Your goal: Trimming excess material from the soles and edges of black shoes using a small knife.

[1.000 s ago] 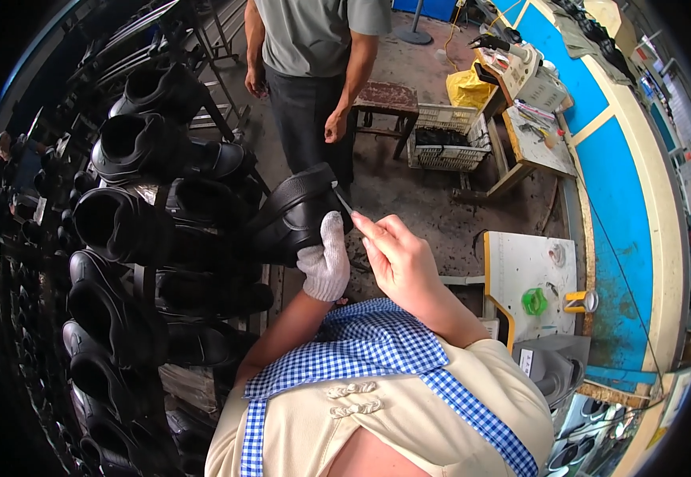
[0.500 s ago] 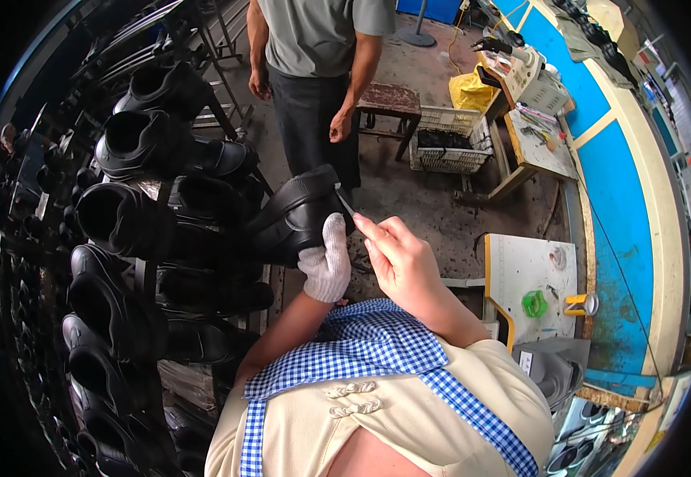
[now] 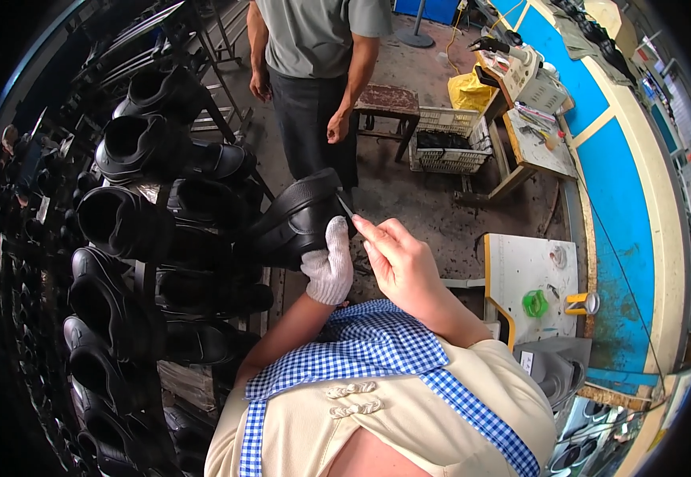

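My left hand (image 3: 330,266), in a whitish knitted glove, is closed round a black shoe (image 3: 291,226), its thumb lying along one end. The shoe is tilted with its thick sole edge facing up and away from me; the fingers under it are hidden. In my bare right hand (image 3: 397,253) I pinch a slim, pointed metal tool (image 3: 344,206), perhaps a small blade; its handle is hidden in my fist. The tool's tip is at the shoe's right edge, by the sole. I cannot tell whether it touches.
Racks with several rows of black shoes (image 3: 116,220) stand close on my left. A person (image 3: 313,95) stands just beyond the shoe, near a wooden stool (image 3: 387,98) and a plastic crate (image 3: 450,161). To my right is a white-topped table (image 3: 520,262) with a green container (image 3: 534,303).
The shoe and my gloved hand have shifted very slightly right. The small bright spot at the tool's tip no longer shows, and the tip sits a little lower against the shoe's edge.
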The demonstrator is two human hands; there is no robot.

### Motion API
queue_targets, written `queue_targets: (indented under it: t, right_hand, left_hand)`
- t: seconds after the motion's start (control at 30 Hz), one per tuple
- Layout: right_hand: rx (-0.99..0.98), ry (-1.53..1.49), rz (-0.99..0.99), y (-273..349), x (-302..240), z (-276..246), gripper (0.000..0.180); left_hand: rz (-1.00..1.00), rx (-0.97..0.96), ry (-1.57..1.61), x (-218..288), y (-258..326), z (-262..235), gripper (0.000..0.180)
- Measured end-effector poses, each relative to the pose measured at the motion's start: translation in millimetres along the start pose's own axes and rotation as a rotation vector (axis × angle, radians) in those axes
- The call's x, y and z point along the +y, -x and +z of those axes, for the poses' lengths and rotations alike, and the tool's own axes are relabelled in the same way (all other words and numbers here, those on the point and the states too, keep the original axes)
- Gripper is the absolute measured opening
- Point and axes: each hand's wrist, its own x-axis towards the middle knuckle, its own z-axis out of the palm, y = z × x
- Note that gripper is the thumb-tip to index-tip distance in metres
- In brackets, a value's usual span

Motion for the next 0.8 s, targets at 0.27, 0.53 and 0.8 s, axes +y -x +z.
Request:
queue_targets:
  t: [0.27,0.53,0.8]
  right_hand:
    - [0.133,-0.112,-0.054,-31,38,-5,0.038]
    - [0.015,-0.332,-0.187,-57,57,-22,0.037]
    - [-0.112,0.252,-0.743,-71,49,-42,0.027]
  left_hand:
    - [-0.135,-0.266,0.117,40,9,5,0.04]
    - [-0.424,-0.309,0.336,63,-21,-5,0.031]
    - [-0.527,-0.4,0.106,70,-19,-25,0.035]
